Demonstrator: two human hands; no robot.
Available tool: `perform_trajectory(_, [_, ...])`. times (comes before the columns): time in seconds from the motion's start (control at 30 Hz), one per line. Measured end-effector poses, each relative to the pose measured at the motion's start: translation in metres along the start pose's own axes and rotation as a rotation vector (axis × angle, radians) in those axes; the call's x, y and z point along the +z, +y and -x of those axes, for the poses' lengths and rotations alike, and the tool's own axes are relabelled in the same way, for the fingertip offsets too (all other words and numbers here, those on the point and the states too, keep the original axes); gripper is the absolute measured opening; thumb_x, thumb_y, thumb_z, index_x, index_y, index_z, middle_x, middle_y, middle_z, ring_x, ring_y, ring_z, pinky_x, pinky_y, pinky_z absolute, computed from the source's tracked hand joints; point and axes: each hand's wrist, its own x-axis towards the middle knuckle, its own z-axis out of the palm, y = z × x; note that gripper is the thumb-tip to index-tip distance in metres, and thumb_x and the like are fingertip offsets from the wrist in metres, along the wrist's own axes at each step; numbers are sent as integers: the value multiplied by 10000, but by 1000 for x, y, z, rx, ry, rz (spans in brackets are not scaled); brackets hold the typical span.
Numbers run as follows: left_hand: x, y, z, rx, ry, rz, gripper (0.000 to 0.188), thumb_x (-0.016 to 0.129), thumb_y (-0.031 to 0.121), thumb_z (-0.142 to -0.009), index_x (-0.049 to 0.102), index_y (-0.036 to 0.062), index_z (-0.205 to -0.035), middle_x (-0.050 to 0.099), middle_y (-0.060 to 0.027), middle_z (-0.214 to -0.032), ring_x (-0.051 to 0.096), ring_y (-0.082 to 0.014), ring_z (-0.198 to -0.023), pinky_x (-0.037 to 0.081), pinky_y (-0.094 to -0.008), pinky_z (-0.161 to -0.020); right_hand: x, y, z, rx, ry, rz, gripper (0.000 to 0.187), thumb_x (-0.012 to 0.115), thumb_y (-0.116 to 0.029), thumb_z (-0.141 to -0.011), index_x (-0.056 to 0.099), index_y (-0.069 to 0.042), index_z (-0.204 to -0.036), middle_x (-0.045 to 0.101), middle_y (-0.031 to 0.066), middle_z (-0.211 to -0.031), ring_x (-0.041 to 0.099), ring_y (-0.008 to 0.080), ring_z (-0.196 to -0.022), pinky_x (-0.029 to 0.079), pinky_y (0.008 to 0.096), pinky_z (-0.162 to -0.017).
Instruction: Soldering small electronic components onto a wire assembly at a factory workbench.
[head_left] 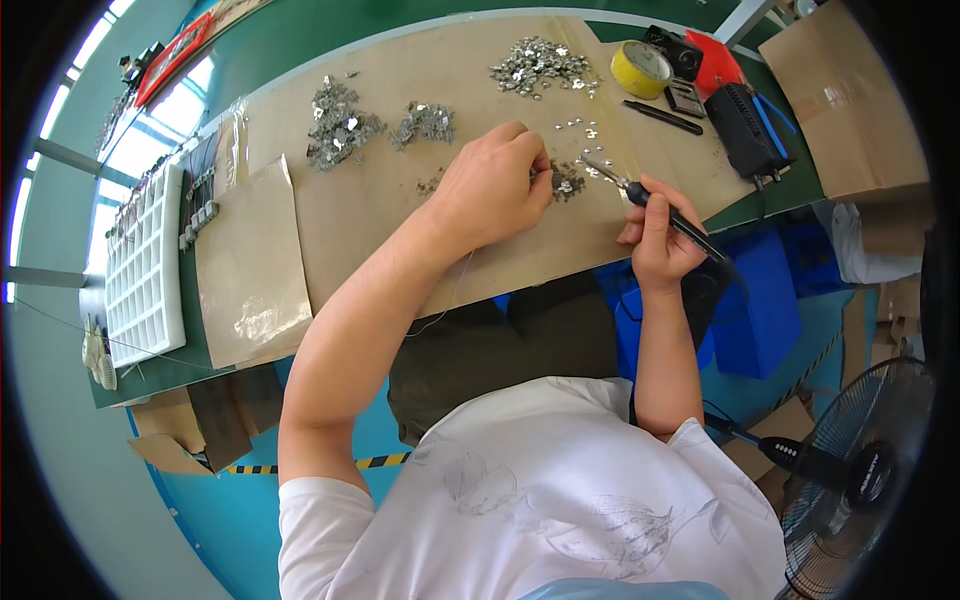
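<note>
The left hand (497,185) curls beside small dark metal pieces (569,184); I cannot tell whether its fingers meet or pinch one. Over the brown paper (350,230), the right hand (668,240) has its fingers clamped around the soldering iron (645,197), likely light and rigid, best held by its black handle, the tip possibly hot. Around lie a white compartment tray (145,275), a silvery metal heap (340,125), and a yellow tape roll (640,68); loose pieces crowd the tip.
</note>
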Motion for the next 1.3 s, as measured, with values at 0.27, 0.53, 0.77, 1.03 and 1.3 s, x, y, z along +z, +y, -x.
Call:
perform_trajectory(0.27, [3,0,3,40,-17,-64,97,682,80,-803,674,-12,-833,642,-139,-898,676,-298,-762,560,-390,-711,1,-13,-1,-175,-129,234,71,636,13,-940,701,41,-940,661,49,-660,613,75,-514,468,199,-492])
perform_trajectory(0.53, [4,-2,4,13,-19,-82,89,680,79,-785,676,-10,-797,637,-139,-878,671,-303,-762,557,-392,-705,1,-10,-4,-201,-165,246,65,655,15,-928,709,37,-898,661,38,-667,602,82,-531,458,210,-511])
perform_trajectory(0.77, [6,-2,5,18,-31,-78,89,682,84,-786,680,-3,-801,640,-137,-886,672,-305,-768,556,-396,-713,2,-14,-4,-148,-162,277,63,685,-14,-927,716,28,-892,678,37,-705,599,71,-571,458,212,-531])
perform_trajectory(1.03, [6,-1,4,3,-31,-106,100,675,102,-796,680,2,-804,648,-140,-902,667,-332,-808,551,-419,-740,2,-13,-3,-101,-155,216,80,665,-17,-949,713,34,-910,649,31,-640,583,60,-515,452,201,-506])
perform_trajectory(1.3, [7,-3,5,16,-34,-135,102,675,111,-798,684,10,-811,653,-139,-910,665,-342,-818,549,-429,-744,3,-12,-3,-129,-162,228,83,662,-18,-950,711,35,-909,642,29,-630,590,60,-506,453,202,-499])
